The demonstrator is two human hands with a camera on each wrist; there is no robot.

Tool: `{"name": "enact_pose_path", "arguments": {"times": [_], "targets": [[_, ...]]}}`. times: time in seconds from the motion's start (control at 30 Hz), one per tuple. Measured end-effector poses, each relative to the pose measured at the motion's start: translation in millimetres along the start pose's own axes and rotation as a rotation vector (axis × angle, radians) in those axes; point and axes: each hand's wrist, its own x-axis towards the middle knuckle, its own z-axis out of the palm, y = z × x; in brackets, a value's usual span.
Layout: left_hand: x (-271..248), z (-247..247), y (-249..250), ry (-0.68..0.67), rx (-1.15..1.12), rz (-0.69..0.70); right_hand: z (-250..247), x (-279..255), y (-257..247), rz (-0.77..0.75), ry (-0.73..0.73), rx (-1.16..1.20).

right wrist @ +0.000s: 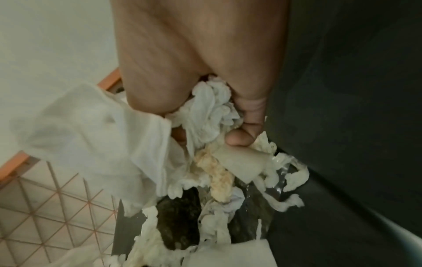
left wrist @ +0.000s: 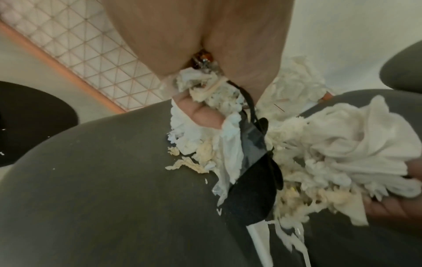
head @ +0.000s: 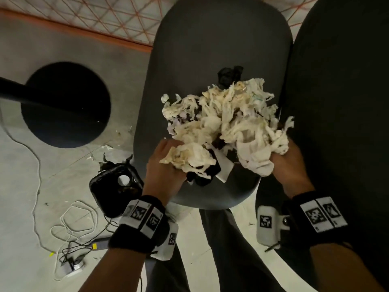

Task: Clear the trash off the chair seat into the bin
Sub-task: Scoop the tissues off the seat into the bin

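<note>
- Nearest the camera, our left hand (head: 166, 163) and right hand (head: 292, 163) close on the front edge of a heap of trash (head: 223, 125), each with fingers curled into crumpled white tissue; the left wrist view shows a fingertip (left wrist: 200, 115) buried in the wad, and the right wrist view shows the thumb (right wrist: 239, 139) pinning paper against the palm.
- The heap, mostly shredded and stained tissue with dark scraps and a strip of clear film mixed in, sits on the grey chair seat (head: 189, 70) toward its front right, and we judge it bunched between our two hands rather than lifted, though the underside is hidden and we cannot say for certain that it is off the cushion.
- A second dark chair (head: 341, 102) stands just beside ours on the right.
- Down on the floor to our left lies a black container (head: 117, 186) with torn scraps around it and a tangle of white cable (head: 69, 220); beyond it is a round black opening (head: 65, 104), probably the bin, well apart from the heap.
- Progress, as we read it: the gathering is under way, nothing visible has yet gone into the bin, and the whole load remains to be carried over, with loose crumbs on the seat likely needing another pass.
</note>
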Motion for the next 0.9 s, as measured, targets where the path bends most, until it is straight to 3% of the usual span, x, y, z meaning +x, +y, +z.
{"name": "enact_pose_path", "arguments": {"times": [0.13, 0.23, 0.37, 0.47, 0.53, 0.73, 0.9], "targets": [[-12.6, 8.5, -1.9, -0.087, -0.001, -0.223, 2.3, -23.3, 0.6, -0.127, -0.021, -0.119], [-9.7, 20.0, -9.5, -0.149, 0.05, -0.247, 36.0, -24.7, 18.1, -0.203, -0.161, -0.175], [2.5, 37.1, -15.2, -0.489, 0.13, -0.275, 90.2, -17.7, 52.6, -0.052, -0.354, -0.367], [7.2, 48.6, -13.0, -0.693, 0.245, -0.243, 111.5, -20.6, 54.0, -0.031, -0.284, -0.552], [8.1, 53.3, -11.8, -0.739, 0.335, -0.213, 112.6, -17.2, 56.3, -0.071, -0.244, -0.578], [16.5, 52.9, -16.3, -0.592, 0.216, -0.174, 95.8, 3.4, 55.5, -0.111, -0.411, -0.42], [5.9, 44.3, -9.5, -0.384, 0.095, 0.021, 71.7, -0.6, 33.6, -0.207, -0.428, -0.219]]}}
